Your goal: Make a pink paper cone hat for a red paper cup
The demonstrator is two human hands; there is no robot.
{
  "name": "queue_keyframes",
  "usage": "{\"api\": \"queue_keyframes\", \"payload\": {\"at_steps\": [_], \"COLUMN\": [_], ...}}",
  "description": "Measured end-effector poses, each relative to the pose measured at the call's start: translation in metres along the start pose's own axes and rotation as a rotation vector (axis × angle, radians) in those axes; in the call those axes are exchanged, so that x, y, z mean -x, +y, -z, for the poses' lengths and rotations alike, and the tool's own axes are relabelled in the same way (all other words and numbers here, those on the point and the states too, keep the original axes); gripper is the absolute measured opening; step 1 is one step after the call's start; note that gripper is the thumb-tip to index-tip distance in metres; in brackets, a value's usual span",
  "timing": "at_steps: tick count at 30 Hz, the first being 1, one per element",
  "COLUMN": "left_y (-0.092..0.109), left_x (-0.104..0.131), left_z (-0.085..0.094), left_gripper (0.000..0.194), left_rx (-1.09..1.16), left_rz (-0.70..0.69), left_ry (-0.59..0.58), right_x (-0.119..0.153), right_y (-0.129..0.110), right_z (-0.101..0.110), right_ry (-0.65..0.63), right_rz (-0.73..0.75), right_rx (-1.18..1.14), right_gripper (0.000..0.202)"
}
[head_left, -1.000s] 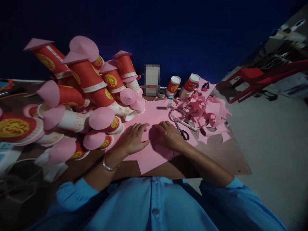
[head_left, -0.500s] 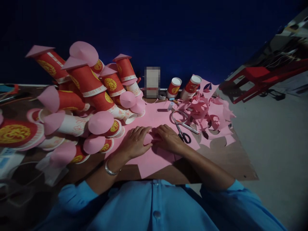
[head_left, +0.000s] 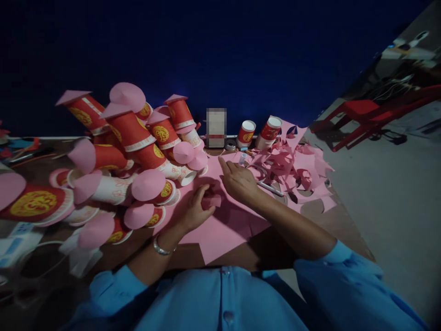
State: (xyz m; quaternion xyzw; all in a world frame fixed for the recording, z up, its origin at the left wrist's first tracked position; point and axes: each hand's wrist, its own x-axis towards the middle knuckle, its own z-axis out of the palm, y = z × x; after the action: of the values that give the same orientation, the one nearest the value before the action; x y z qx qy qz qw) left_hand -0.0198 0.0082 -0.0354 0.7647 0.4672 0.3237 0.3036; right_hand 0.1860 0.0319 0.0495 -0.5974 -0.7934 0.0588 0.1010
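Observation:
In the middle of the table, my left hand (head_left: pixel 198 209) is curled with a small pink paper piece (head_left: pixel 212 201) between its thumb and fingers. My right hand (head_left: pixel 239 181) is apart from it, further forward over the pink paper sheets (head_left: pixel 223 236). Its index finger points forward and nothing shows in its grasp. A small pale glue-like tube (head_left: pixel 243 159) stands just beyond that hand. A white pen-like stick (head_left: pixel 271 189) lies to the right, and my right hand and forearm hide the scissors.
Paper-cup towers (head_left: pixel 131 131) with pink cone tops crowd the left side. Two red cups (head_left: pixel 246 134) stand at the back, beside a tape roll (head_left: pixel 230 145) and a blurred box (head_left: pixel 216 128). Pink paper scraps (head_left: pixel 289 161) heap at right, with a red stool (head_left: pixel 358 115) beyond.
My right hand has left the pink piece and moved forward, its index finger now stretched out. My left hand keeps the piece. The whole view has shifted slightly.

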Motion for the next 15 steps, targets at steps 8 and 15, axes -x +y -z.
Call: {"api": "queue_keyframes", "payload": {"at_steps": [8,15], "left_y": [-0.001,-0.004], "left_x": [-0.007,-0.007], "left_z": [0.01,0.007], "left_gripper": [0.053,0.052], "left_rx": [0.154,0.131], "left_rz": [-0.01,-0.045], "left_ry": [0.043,0.095], "right_x": [-0.099,-0.112], "right_y": [-0.011,-0.006], "right_z": [-0.004,-0.027], "right_ry": [-0.026,-0.051], "right_rz": [-0.24,-0.274], "right_rx": [0.114,0.124], "right_gripper": [0.065,0.065]}}
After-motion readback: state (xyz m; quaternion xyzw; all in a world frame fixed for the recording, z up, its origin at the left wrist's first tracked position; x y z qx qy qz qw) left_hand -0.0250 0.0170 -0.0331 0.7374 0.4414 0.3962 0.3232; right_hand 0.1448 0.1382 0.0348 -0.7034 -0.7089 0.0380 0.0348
